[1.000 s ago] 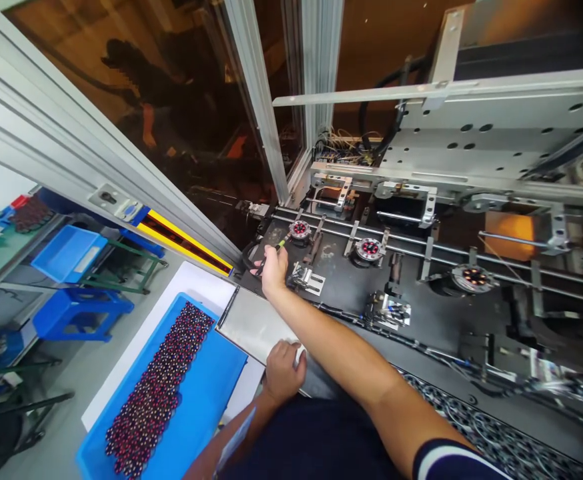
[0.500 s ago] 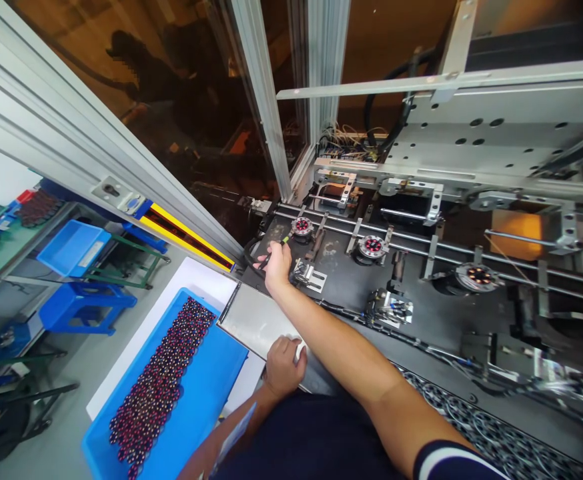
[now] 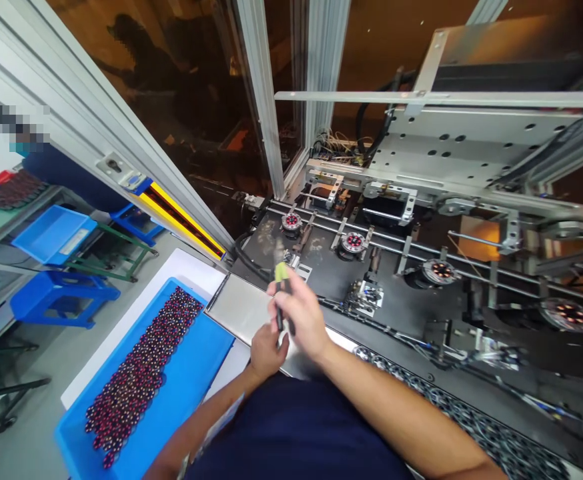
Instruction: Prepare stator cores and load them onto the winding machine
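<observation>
My right hand (image 3: 301,317) is closed round a pair of pliers (image 3: 282,283) with black and green handles. Their metal tips point up toward the machine and are smeared by motion. Just below it, my left hand (image 3: 267,352) is curled above the metal ledge (image 3: 236,301), close to the pliers' handle ends; what its fingers hold, if anything, is hidden. Beyond the hands, round parts with red-and-black centres sit along the machine's rails, among them a left one (image 3: 291,223) and a middle one (image 3: 352,244).
A blue tray (image 3: 199,363) of small round parts stands at left. Metal clamps (image 3: 366,297) and cables line the machine bed. Rows of metal rings (image 3: 441,403) lie at lower right. A yellow-edged bar (image 3: 181,220) runs along the frame. Another person (image 3: 66,170) is at far left.
My right hand has drawn back from the left round part toward my body, bringing the pliers beside my left hand. The view has shifted, and a person now shows at far left.
</observation>
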{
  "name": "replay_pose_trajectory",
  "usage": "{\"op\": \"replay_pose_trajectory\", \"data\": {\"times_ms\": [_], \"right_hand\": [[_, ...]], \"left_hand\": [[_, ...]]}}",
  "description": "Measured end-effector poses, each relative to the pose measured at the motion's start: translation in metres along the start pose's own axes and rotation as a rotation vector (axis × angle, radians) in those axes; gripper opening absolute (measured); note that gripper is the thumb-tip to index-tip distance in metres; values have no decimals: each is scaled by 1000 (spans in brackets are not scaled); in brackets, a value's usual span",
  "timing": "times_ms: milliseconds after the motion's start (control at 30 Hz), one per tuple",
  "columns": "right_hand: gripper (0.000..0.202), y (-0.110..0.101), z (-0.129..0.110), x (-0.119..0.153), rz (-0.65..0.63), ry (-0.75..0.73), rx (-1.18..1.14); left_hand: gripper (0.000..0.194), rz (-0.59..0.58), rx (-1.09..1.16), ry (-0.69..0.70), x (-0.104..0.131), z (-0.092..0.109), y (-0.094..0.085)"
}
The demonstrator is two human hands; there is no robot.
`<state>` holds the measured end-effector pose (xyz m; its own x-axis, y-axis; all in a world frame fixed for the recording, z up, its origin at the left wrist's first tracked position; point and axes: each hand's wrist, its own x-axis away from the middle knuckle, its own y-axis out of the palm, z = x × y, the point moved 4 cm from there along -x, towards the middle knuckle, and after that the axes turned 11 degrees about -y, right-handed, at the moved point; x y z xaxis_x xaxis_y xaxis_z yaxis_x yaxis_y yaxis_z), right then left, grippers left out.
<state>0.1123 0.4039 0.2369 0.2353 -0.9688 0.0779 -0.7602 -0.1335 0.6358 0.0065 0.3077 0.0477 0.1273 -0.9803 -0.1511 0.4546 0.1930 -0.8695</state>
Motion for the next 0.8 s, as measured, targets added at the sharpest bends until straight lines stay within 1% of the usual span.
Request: {"op": "replay_pose_trajectory", "data": {"times_ms": [67,133,167,233,300,367,467,667,800], "right_hand": [[48,-36,-3,-10,170,-62,29],[44,-68,1,-23,316,-101,47],[42,-81,5,-29,372,-111,51],[36,-98,14,-37,453,-119,47],[30,-106,22,-43,509,-123,36],[25,-109,28,-46,548,-128,22],[25,-111,33,-50,586,-135,4],[25,-119,38,-58,624,-152,-26],[27,-120,39,-60,623,-160,-35]], "left_hand": [[29,-10,9,15,0,1,-2],[25,-13,9,30,0,3,-5],[23,-12,5,36,-1,4,-6],[22,-10,-3,50,-2,6,-9],[23,-7,-14,62,-4,8,-11],[23,-2,-25,71,-5,9,-13],[24,4,-39,81,-7,10,-14],[25,-3,-48,91,-9,12,-16],[25,-2,-45,90,-9,13,-16]]}}
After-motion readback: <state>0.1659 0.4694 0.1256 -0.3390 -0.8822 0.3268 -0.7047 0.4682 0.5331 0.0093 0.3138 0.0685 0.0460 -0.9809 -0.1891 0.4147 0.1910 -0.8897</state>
